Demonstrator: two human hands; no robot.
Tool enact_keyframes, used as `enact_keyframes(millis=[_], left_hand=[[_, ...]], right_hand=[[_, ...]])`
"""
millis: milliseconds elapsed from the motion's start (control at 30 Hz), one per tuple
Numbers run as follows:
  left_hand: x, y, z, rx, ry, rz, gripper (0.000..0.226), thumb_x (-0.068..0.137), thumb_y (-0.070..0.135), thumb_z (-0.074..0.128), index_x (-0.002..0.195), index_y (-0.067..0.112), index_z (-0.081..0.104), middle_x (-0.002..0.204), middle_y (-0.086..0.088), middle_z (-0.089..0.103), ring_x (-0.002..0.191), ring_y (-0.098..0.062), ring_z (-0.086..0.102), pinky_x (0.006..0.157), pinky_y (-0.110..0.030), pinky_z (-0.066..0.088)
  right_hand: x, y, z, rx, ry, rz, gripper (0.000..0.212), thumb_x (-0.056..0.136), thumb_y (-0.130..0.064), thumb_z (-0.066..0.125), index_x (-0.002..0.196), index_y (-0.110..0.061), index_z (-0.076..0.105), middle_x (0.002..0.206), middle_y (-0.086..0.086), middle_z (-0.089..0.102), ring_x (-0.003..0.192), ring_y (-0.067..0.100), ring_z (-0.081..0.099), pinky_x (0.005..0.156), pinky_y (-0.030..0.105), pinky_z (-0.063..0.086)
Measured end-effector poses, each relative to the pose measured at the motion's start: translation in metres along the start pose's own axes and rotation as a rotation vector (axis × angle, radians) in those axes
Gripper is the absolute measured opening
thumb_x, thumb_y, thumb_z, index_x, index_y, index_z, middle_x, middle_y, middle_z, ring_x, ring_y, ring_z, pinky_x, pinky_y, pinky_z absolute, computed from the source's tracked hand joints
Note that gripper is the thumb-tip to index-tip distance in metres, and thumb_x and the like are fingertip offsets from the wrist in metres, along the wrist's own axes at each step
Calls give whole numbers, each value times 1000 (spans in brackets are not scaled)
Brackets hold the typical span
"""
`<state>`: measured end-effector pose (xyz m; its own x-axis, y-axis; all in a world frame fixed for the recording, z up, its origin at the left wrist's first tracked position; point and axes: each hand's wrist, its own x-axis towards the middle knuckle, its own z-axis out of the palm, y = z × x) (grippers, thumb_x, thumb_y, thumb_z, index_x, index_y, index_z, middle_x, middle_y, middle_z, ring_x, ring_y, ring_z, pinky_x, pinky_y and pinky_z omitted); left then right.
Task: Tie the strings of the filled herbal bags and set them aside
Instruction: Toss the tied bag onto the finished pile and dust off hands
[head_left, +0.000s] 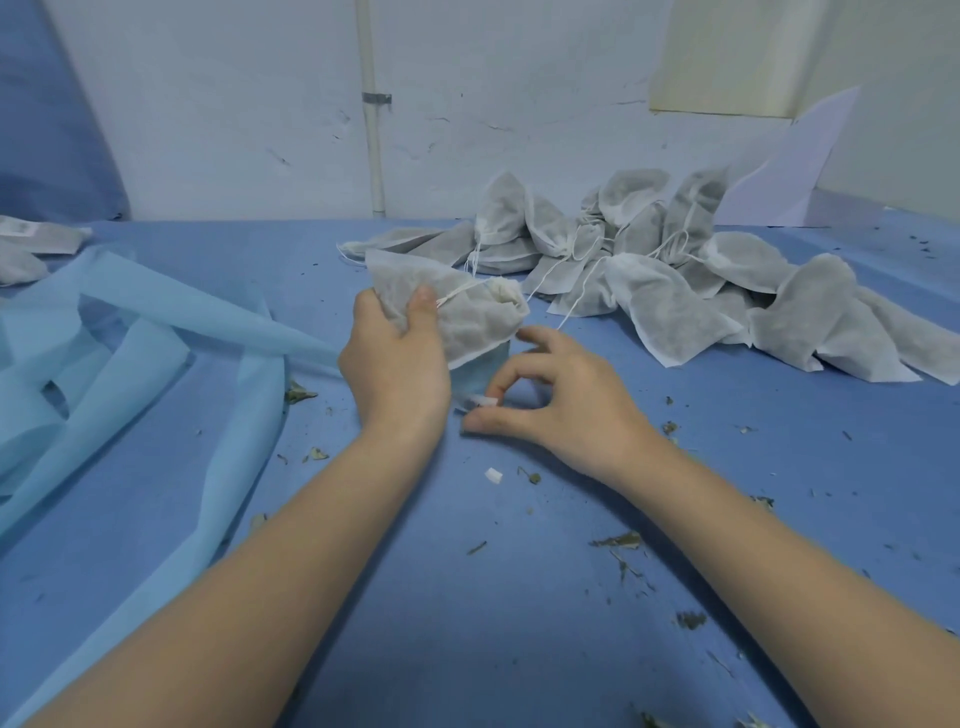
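Herbal bag (457, 306) in left hand (395, 358) — right hand (561, 395) just below.

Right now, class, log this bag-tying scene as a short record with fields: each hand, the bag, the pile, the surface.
left hand: grips the herbal bag, thumb on its string
right hand: pinches a small white tab near the cloth
pile of bags: behind, right of the held bag
blue cloth: strewn with herb bits
light blue strips: left side

On the table (519, 597), a pile of bags (675, 270) lies behind and right of the hands, cloth strips (130, 353) lie left, and two more bags (31, 249) sit far left.
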<state>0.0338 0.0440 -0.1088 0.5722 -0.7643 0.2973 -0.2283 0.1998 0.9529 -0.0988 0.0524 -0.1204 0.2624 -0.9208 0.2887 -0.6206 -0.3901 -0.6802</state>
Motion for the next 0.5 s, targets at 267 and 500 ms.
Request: enact_keyframes(millis=[267, 500], left_hand=[[-7, 3, -5, -167, -206, 168, 12, 90, 32, 61, 80, 31, 54, 77, 15, 63, 79, -8, 61, 80, -32, 49], [-17, 7, -5, -251, -427, 204, 4, 84, 28, 63, 88, 28, 62, 83, 9, 69, 84, -13, 64, 83, -35, 51]], right_hand=[[-7, -24, -34, 32, 233, -243, 20, 67, -35, 82, 69, -34, 63, 140, -11, 42, 121, 7, 38, 98, 5, 24], [-2, -18, -45, -53, 280, -222, 18, 72, -32, 80, 77, -22, 66, 136, -11, 44, 116, 11, 38, 97, 12, 27]])
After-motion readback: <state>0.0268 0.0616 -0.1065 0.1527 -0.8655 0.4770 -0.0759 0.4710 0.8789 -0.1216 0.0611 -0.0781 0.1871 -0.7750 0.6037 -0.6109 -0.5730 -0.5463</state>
